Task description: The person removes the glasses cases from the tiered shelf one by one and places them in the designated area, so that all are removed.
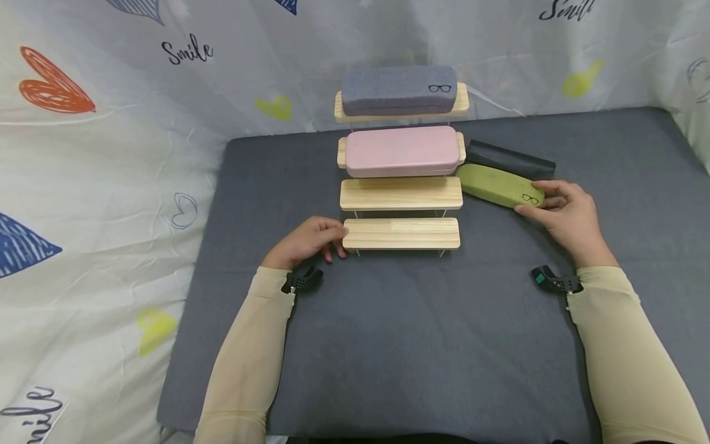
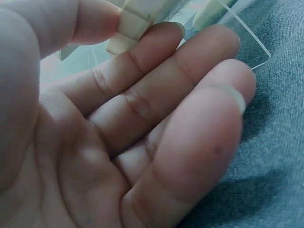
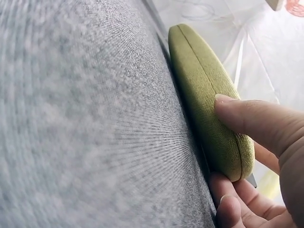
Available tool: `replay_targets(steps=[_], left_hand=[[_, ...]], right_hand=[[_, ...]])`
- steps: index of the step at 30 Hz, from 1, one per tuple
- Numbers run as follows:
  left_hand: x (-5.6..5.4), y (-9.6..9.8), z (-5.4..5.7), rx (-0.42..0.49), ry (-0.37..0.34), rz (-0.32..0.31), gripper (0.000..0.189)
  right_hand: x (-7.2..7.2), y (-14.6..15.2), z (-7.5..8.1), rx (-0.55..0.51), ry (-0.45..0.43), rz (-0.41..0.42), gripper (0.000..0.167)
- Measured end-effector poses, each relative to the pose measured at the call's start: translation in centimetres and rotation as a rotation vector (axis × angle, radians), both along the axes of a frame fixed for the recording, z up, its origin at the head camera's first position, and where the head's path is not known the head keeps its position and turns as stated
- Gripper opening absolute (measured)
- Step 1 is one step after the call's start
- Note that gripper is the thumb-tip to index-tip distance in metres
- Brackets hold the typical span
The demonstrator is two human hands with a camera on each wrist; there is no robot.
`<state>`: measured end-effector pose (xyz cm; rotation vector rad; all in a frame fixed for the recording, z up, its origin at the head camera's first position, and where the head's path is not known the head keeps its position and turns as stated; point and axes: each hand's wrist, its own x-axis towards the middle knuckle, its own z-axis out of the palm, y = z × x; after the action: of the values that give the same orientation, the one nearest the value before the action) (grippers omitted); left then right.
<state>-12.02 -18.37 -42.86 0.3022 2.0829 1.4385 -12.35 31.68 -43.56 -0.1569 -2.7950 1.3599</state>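
A tiered display stand with wooden shelves stands mid-table. My left hand pinches the left end of its lowest shelf between thumb and fingers; in the left wrist view the board's end shows at the fingertips. To the right of the stand lies a green glasses case with a spectacles print. My right hand grips its right end, thumb on the near side. A pink glasses case rests on the second shelf from the top, a grey-blue one on the top shelf.
A black case lies just behind the green one, close to the stand's right side. Grey cloth covers the table. A white printed curtain hangs behind and to the left.
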Motion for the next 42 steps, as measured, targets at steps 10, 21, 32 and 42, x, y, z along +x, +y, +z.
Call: replay_targets(steps=[10,21,32,42], left_hand=[[-0.01,0.12,-0.04,-0.009,0.001,0.003,0.034],[-0.03,0.08,0.04,-0.001,0.010,0.005,0.034],[-0.10,0.14,-0.07,-0.002,-0.005,0.006,0.034],[-0.01,0.13,0.01,0.003,-0.008,0.013,0.032]], right_hand=[[0.07,0.07,-0.23,0.031,-0.012,-0.011,0.067],[-0.14,0.05,-0.01,0.061,0.009,0.003,0.066],[0.10,0.13,-0.32,0.059,0.010,0.004,0.066],[0.01,-0.05,-0.46,0.046,0.015,-0.009,0.065]])
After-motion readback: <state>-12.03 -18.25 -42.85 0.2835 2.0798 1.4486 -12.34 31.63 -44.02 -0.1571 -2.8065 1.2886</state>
